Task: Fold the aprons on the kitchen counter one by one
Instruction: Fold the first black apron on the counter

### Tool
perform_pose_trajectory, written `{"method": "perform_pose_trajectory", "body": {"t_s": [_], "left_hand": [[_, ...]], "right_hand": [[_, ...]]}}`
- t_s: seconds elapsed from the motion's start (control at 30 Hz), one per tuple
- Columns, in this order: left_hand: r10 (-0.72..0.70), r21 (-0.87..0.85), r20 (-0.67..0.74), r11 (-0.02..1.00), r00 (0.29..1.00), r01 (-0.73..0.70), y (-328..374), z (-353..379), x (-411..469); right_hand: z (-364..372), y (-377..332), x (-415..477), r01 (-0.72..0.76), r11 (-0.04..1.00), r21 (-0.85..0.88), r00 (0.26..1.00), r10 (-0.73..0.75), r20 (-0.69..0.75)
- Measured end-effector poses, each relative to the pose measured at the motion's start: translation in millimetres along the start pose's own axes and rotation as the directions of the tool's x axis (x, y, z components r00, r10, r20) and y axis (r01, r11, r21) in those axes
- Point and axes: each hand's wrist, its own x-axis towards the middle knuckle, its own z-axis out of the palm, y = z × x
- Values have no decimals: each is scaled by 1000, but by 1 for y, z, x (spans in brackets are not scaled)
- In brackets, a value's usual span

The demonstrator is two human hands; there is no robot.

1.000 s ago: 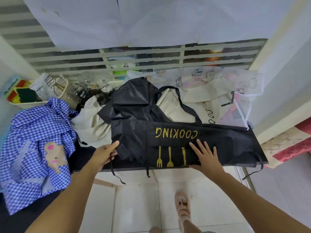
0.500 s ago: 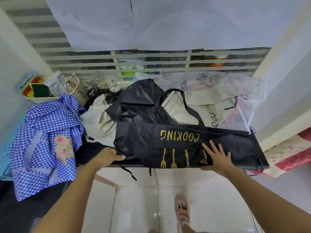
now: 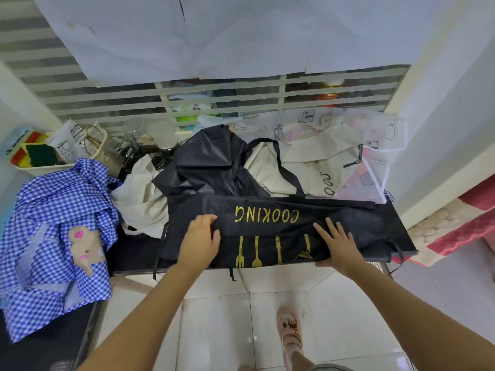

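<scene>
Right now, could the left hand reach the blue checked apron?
Probably yes. The blue checked apron lies to the left of the left hand, with only low crumpled cream cloth between. The hand would first have to leave the black apron.

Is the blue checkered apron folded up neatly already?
No, the blue checked apron lies bunched up in a loose, wrinkled heap, not in flat layers.
</scene>
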Motion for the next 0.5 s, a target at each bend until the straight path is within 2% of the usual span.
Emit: {"method": "perform_pose_trajectory", "body": {"t_s": [0.03,0.1,0.17,0.2,0.23,0.3,0.37,0.4,0.43,0.5], "left_hand": [[32,49,106,998,994,-37,13,20,-3],[24,202,287,976,958,-85,27,59,-3],[-66,300,377,953,924,-55,34,84,0],[-95,332,387,942,917,-43,37,92,2],[-114,361,378,932,919,-33,39,97,3],[-117,372,340,928,933,-19,44,103,7],[-106,376,290,927,951,-12,45,106,11],[-87,385,276,923,957,-27,46,109,13],[-84,391,265,920,961,-27,44,109,15],[-85,393,259,919,962,-25,42,109,17]], "right_hand": [[4,0,-3,-14,998,55,998,17,-62],[11,3,-15,-51,960,277,968,116,-221],[19,4,-32,-42,834,550,890,282,-359],[22,4,-41,-51,740,670,834,400,-379],[26,5,-48,-85,614,785,776,535,-334],[30,13,-58,-156,266,951,647,755,-106],[34,25,-61,-145,-120,982,585,790,183],[35,33,-62,-99,-289,952,590,754,290],[34,37,-62,-62,-391,918,606,716,346],[31,46,-61,-3,-427,904,595,726,345]]}}
